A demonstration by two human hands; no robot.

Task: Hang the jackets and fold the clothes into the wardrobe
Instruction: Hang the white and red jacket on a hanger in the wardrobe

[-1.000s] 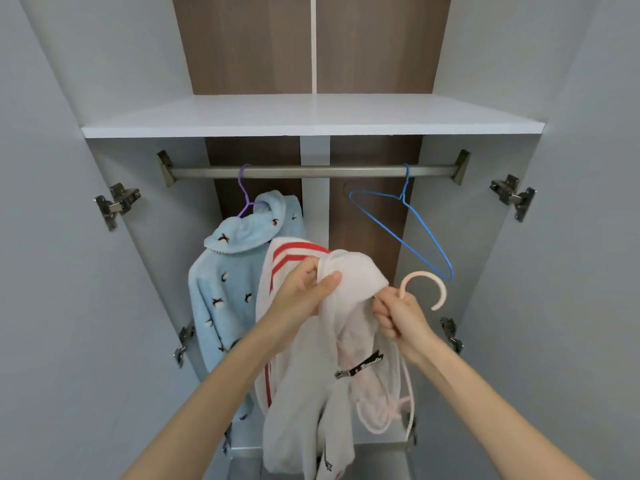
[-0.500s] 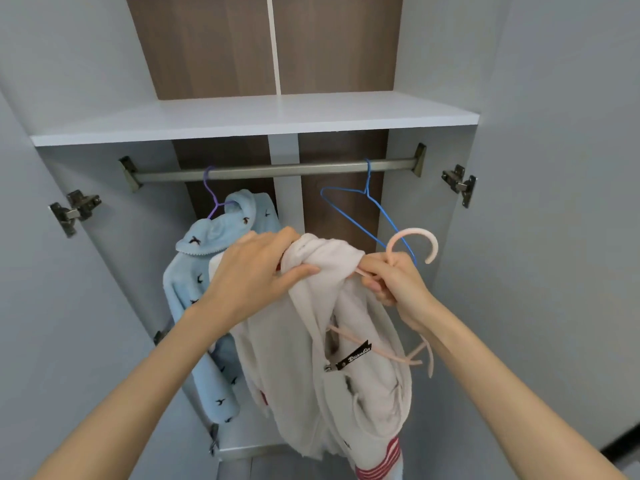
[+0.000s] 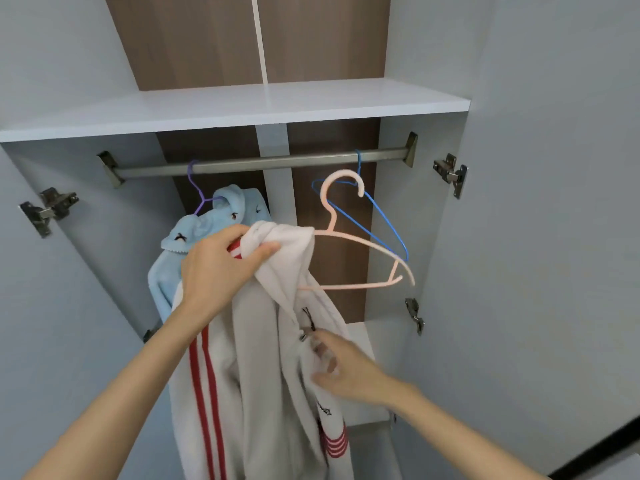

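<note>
A white jacket (image 3: 263, 375) with red stripes hangs from my left hand (image 3: 221, 268), which grips its collar below the metal rail (image 3: 277, 162). A pink hanger (image 3: 363, 244) is pushed into the jacket from the right. Its hook stands up in front of the rail, and its right arm sticks out bare. My right hand (image 3: 346, 368) is lower and blurred. Its thumb and fingers close on the jacket's front edge by the zipper.
A light blue jacket (image 3: 162, 282) hangs on a purple hanger (image 3: 195, 192) at the rail's left. An empty blue hanger (image 3: 384, 220) hangs at the right, behind the pink one. A white shelf (image 3: 242, 105) runs above the rail. Open doors with hinges (image 3: 450, 173) flank both sides.
My right hand let go of the pink hanger and dropped to the jacket's front. My left hand raised the collar, and the hanger's hook now stands close to the rail.
</note>
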